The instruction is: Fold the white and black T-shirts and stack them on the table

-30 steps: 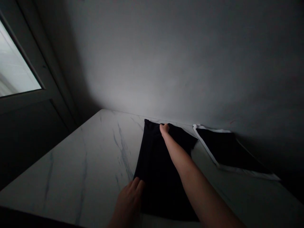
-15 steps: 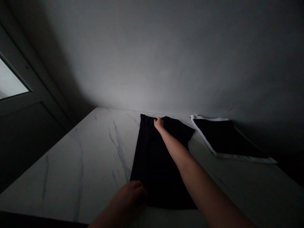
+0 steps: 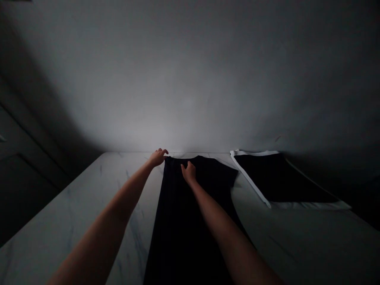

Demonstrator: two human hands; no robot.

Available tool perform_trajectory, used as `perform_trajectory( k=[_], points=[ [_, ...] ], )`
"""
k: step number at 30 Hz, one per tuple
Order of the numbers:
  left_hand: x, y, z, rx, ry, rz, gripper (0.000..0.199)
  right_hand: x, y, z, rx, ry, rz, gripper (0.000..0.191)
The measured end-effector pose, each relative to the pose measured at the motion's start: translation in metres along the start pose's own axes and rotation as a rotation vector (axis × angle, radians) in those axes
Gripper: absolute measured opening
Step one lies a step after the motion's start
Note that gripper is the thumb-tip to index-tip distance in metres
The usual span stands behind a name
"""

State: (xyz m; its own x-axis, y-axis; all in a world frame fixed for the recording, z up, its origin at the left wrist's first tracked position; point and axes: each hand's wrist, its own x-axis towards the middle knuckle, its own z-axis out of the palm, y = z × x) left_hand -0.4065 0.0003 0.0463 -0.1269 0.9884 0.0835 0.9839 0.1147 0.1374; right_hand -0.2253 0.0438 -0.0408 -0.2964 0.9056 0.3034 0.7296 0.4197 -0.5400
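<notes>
Your left hand has moved up to the top corner of the black garment, fingers half-curled. Your right hand rests on it, fingers narrowed; whether either hand grips, you cannot tell.

Left hand ahead, right hand nearer — both outstretched
</notes>
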Motion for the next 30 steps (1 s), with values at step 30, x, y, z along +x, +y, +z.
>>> perform_trajectory(
  k=[30],
  points=[
    [0.036,0.009,0.037,0.162,0.043,-0.036,0.022,-0.019,-0.021,-0.018,0.013,0.105,0.242,0.042]
  ],
)
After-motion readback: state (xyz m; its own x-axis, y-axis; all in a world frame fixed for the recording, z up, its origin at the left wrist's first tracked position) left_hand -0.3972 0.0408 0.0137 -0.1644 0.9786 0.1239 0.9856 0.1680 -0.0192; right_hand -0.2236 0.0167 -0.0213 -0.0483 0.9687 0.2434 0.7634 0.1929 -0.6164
